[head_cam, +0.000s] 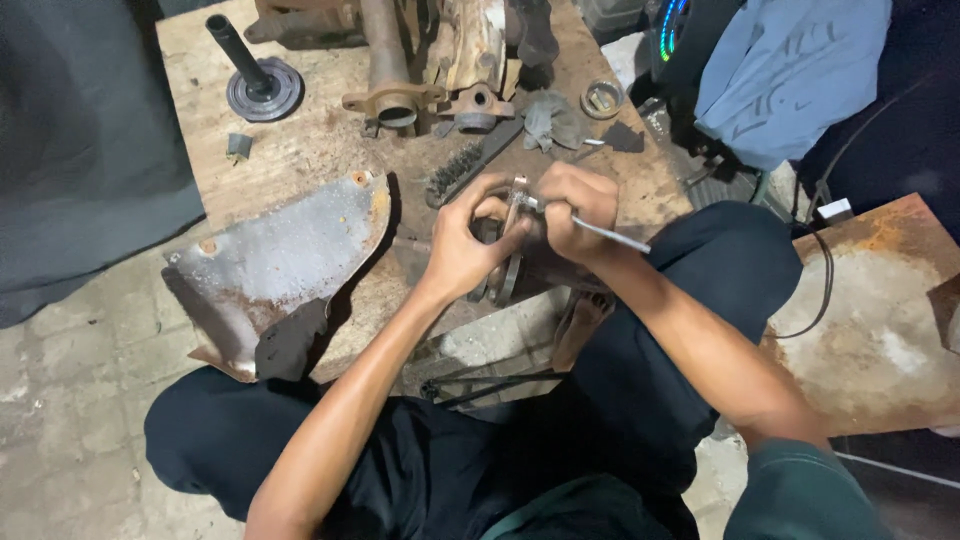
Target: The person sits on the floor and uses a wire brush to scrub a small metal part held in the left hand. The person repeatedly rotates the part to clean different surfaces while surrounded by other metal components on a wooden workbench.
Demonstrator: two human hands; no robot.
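My left hand grips a round metal part, a ring-shaped piece held on edge over a low wooden board. My right hand is closed around a thin metal tool whose tip meets the top of the part; its shaft sticks out to the right. Both hands are close together at the board's near edge, above my crossed legs in dark trousers. The lower side of the part is hidden behind my fingers.
A bent grey metal plate lies on the left of the board. At the back lie a black disc with a rod, rusty pipe fittings, a wire brush and a small ring. A rusty sheet lies at the right, blue cloth beyond it.
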